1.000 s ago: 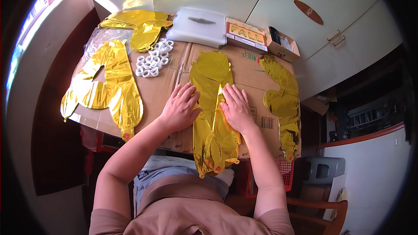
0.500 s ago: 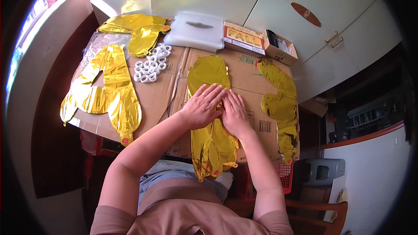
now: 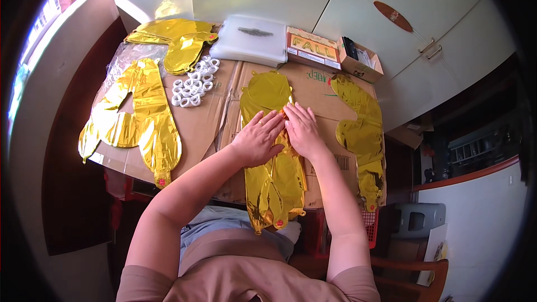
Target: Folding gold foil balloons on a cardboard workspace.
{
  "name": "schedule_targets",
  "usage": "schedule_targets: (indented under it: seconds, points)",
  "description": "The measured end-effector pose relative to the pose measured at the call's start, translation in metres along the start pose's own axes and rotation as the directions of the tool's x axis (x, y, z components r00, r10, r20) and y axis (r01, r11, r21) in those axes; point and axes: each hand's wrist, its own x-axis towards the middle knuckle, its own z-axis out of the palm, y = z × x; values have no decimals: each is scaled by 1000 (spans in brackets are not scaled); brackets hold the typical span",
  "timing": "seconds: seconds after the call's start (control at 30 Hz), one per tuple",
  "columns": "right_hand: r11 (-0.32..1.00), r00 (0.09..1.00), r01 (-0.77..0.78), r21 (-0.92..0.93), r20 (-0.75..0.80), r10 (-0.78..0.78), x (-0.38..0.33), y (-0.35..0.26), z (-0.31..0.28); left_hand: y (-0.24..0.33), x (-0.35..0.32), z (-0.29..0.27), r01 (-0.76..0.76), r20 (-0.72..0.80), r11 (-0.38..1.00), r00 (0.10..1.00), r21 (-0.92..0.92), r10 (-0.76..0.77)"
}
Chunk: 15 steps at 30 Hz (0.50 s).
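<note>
Flat gold foil balloons point(image 3: 274, 184) lie in the middle of the cardboard, layered together, with their near end hanging over the front edge. My left hand point(image 3: 259, 138) rests flat across their upper middle, its fingers stretched out toward the right. Beside it, my right hand point(image 3: 304, 130) presses down flat along the balloons' right side, fingers extended away from me. The fingertips of both hands nearly meet. What is under the palms is hidden. To the left lies a gold letter-shaped balloon point(image 3: 154, 117), and a wavy gold balloon point(image 3: 361, 134) is on the right.
White ribbon rolls point(image 3: 193, 86) are bunched at the left back, below more folded gold balloons point(image 3: 184, 50). A stack of clear plastic bags point(image 3: 246, 42), a printed box point(image 3: 313, 50) and an open small carton point(image 3: 361, 64) line the back. Cardboard point(image 3: 212, 117) covers the table.
My right hand has slid a little farther from me along the balloons' right side. The left hand stays nearly where it was.
</note>
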Motion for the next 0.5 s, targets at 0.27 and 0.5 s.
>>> schedule_targets:
  seconds: [0.27,0.5]
  points:
    - [998,999,-23,-64,-26,22,27,23,11,-1,-1,3,-3,-12,1000,1000,-2,3]
    - [1000,997,-20,5,-78,20,18,21,12,0,0,1,8,-2,1000,1000,-14,-8]
